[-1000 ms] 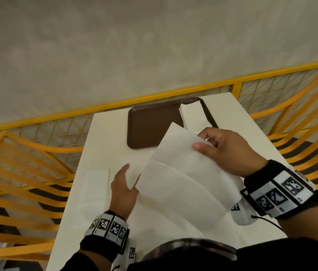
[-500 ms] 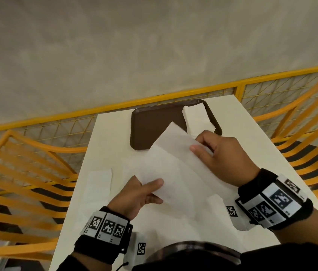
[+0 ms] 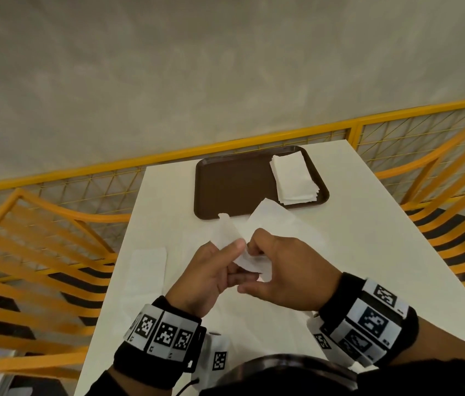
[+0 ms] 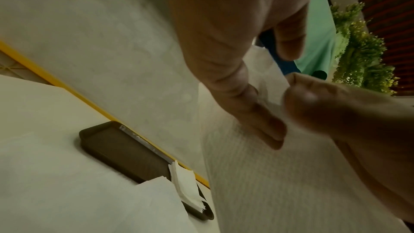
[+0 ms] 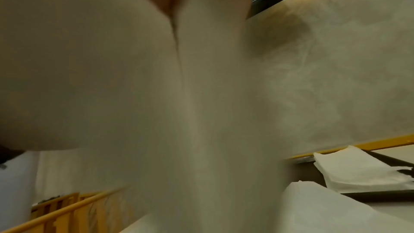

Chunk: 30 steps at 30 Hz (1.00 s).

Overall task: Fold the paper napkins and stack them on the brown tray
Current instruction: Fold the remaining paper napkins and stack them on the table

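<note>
A white paper napkin (image 3: 271,221) is held up over the middle of the table, bent so its two ends come together. My left hand (image 3: 211,270) pinches one end between thumb and fingers. Close beside it, my right hand (image 3: 285,270) pinches the other end. The left wrist view shows the napkin (image 4: 268,174) hanging under the thumb and fingers; in the right wrist view the napkin (image 5: 201,112) fills most of the picture, blurred. A brown tray (image 3: 231,184) lies at the table's far end, with a stack of folded napkins (image 3: 294,175) on its right side.
Another white napkin (image 3: 147,270) lies flat near the table's left edge. More napkin paper lies on the white table (image 3: 382,238) under my hands. Yellow railings (image 3: 254,141) run behind the table, and yellow chairs (image 3: 39,252) stand on both sides.
My left hand rose from the table and took hold of the napkin. Both hands came together, bending the sheet over. The camera view tilted, so the tray's stack now shows fully.
</note>
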Tool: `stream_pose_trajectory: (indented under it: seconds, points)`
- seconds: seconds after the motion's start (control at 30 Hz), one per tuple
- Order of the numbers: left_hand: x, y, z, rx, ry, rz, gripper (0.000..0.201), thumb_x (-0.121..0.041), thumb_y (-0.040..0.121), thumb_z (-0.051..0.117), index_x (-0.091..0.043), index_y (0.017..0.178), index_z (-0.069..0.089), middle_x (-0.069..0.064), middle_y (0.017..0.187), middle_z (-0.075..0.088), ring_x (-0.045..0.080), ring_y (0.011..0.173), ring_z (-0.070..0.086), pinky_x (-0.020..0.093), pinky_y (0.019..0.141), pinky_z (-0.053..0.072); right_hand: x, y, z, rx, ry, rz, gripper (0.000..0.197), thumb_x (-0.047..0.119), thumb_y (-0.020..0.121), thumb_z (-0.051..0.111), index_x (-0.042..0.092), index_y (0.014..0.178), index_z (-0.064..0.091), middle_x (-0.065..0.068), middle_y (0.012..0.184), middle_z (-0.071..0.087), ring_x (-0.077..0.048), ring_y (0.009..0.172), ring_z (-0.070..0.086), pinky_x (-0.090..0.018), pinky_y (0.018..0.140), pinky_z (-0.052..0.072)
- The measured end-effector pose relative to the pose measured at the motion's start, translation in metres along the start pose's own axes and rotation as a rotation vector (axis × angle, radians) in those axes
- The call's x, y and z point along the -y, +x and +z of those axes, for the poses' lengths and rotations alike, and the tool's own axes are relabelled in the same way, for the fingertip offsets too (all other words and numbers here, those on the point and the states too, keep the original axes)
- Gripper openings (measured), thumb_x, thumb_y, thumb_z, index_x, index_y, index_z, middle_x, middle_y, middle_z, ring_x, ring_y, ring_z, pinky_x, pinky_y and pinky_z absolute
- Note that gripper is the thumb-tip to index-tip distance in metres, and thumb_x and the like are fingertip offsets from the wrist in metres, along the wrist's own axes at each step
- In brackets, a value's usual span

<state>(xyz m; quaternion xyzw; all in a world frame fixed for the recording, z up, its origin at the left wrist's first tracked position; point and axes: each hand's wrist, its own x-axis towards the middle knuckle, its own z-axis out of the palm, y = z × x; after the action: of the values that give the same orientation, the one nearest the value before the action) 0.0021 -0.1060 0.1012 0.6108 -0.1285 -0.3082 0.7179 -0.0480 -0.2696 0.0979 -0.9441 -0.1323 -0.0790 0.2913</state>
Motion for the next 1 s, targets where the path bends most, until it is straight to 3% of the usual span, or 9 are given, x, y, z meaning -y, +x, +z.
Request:
stream_pose_trajectory:
  seconds: [0.1,0.2,0.33,0.43,0.57,0.7,0.77,0.87,1.0]
  points:
    - [0.001,-0.002,-0.006,0.022,0.050,0.032,0.059,-0.045,0.064,0.077,-0.008,0.105,0.058,0.013,0.095,0.070,0.029,0.092,0.066,0.036,0.086,0.053,-0.004,0.003,0.005,-0.038,0.103,0.113,0.029,0.033,0.085,0.065,0.027,0.088,0.037,0.008,0.069,0.056,-0.011,0.055,0.048,-0.015,0.049,0.032]
    - [0.002,-0.003,-0.012,-0.110,0.220,0.114,0.056,-0.045,0.056,0.074,-0.025,0.106,0.062,0.001,0.102,0.061,0.014,0.086,0.058,0.022,0.079,0.047,-0.012,0.005,0.003,-0.129,0.236,0.297,0.022,0.027,0.087,0.064,0.028,0.087,0.042,0.008,0.073,0.062,-0.007,0.062,0.056,-0.014,0.054,0.038]
    - [0.016,0.000,-0.026,-0.311,0.215,-0.023,0.079,-0.044,0.046,0.080,-0.039,0.117,0.044,-0.001,0.119,0.050,0.017,0.106,0.055,0.030,0.089,0.048,-0.020,0.007,-0.002,-0.150,0.620,0.519,0.024,0.025,0.084,0.069,0.026,0.097,0.050,0.004,0.088,0.070,-0.008,0.076,0.067,-0.020,0.068,0.052]
    - [0.025,0.001,-0.026,-0.228,0.035,-0.165,0.065,-0.024,0.071,0.078,-0.026,0.126,0.042,0.013,0.119,0.061,0.025,0.103,0.062,0.040,0.090,0.051,-0.025,0.011,-0.001,-0.175,0.933,0.593,0.046,0.031,0.069,0.077,0.026,0.107,0.052,-0.002,0.105,0.070,-0.024,0.096,0.068,-0.047,0.086,0.056]
    - [0.031,0.003,-0.021,-0.146,0.215,-0.146,0.030,-0.005,0.095,0.047,-0.018,0.122,0.048,0.009,0.103,0.072,0.027,0.098,0.067,0.042,0.086,0.053,-0.027,0.016,0.004,-0.182,1.263,0.657,0.048,0.014,0.074,0.078,0.018,0.112,0.049,-0.014,0.110,0.069,-0.032,0.096,0.068,-0.050,0.088,0.054]
    - [0.037,0.004,-0.022,-0.111,0.334,-0.150,0.026,-0.006,0.095,0.045,-0.020,0.116,0.051,0.007,0.100,0.073,0.021,0.092,0.069,0.030,0.073,0.053,-0.032,0.019,0.010,-0.208,1.151,0.688,0.030,0.010,0.087,0.066,0.016,0.112,0.052,-0.015,0.109,0.068,-0.034,0.098,0.067,-0.055,0.090,0.052]
    - [0.045,0.004,-0.031,-0.160,0.377,-0.180,0.022,-0.012,0.094,0.046,-0.021,0.112,0.054,0.009,0.100,0.072,0.027,0.093,0.069,0.039,0.078,0.056,-0.035,0.019,0.014,-0.182,1.001,0.688,0.025,0.012,0.088,0.064,0.019,0.109,0.052,-0.012,0.100,0.070,-0.031,0.092,0.068,-0.054,0.088,0.053]
    - [0.057,0.006,-0.067,-0.327,0.590,-0.220,0.029,-0.035,0.082,0.045,-0.015,0.100,0.057,0.017,0.100,0.067,0.039,0.095,0.062,0.055,0.086,0.051,-0.039,0.015,0.019,-0.136,0.879,0.705,0.024,0.012,0.088,0.062,0.021,0.107,0.051,-0.008,0.089,0.072,-0.022,0.083,0.070,-0.043,0.084,0.057]
    - [0.057,0.008,-0.140,-0.652,0.886,-0.357,0.024,-0.021,0.097,0.040,-0.001,0.093,0.053,0.023,0.103,0.060,0.034,0.094,0.054,0.037,0.084,0.041,-0.046,0.003,0.022,-0.062,0.773,0.710,0.016,0.011,0.088,0.060,0.018,0.102,0.057,-0.007,0.087,0.073,-0.022,0.081,0.071,-0.040,0.082,0.058]
